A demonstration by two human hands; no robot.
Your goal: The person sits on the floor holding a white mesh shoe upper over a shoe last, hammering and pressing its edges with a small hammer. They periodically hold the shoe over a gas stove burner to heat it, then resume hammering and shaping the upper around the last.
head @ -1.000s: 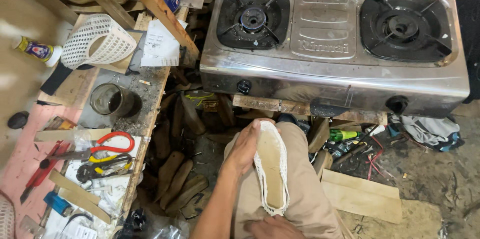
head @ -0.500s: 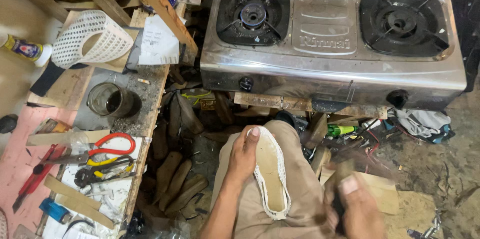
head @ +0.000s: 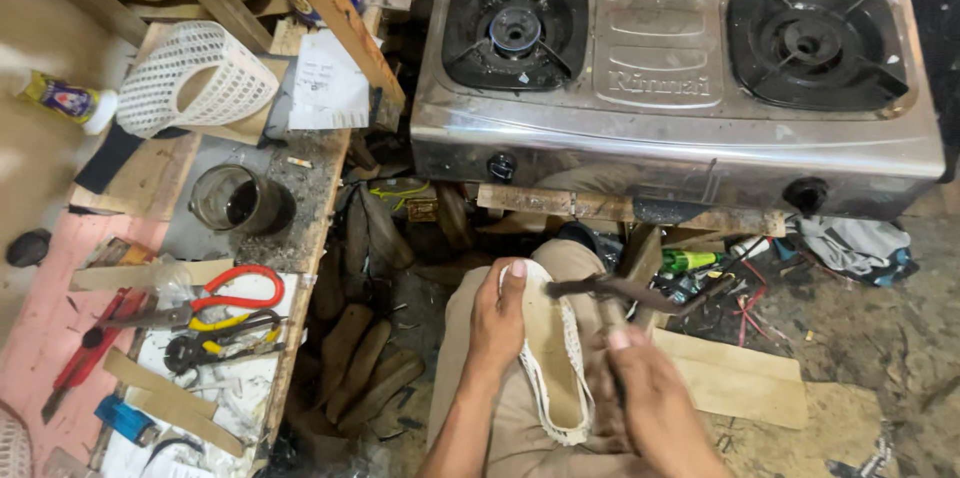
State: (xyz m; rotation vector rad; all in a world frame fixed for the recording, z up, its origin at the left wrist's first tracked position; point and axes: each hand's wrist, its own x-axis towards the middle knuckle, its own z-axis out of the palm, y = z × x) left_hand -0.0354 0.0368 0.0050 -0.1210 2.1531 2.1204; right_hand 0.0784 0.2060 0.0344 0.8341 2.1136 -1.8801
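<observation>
A cream woven shoe upper with its sole side up (head: 556, 358) lies along my thigh. My left hand (head: 497, 316) grips its left edge near the toe, thumb pressed on the rim. My right hand (head: 645, 388) is blurred with motion and holds a dark metal tool (head: 610, 290), like pincers or a small hammer. The tool's head hovers just over the shoe's upper right edge.
A steel two-burner gas stove (head: 670, 88) stands ahead. A low workbench at the left carries red-handled scissors (head: 215, 298), pliers (head: 215, 346), a tin can (head: 235, 200), a white plastic basket (head: 195, 78). Wooden shoe lasts (head: 365, 368) and scrap boards (head: 735, 383) litter the floor.
My right hand has come up from the lower edge with the dark tool and swung it over the shoe. My left hand keeps its hold on the shoe.
</observation>
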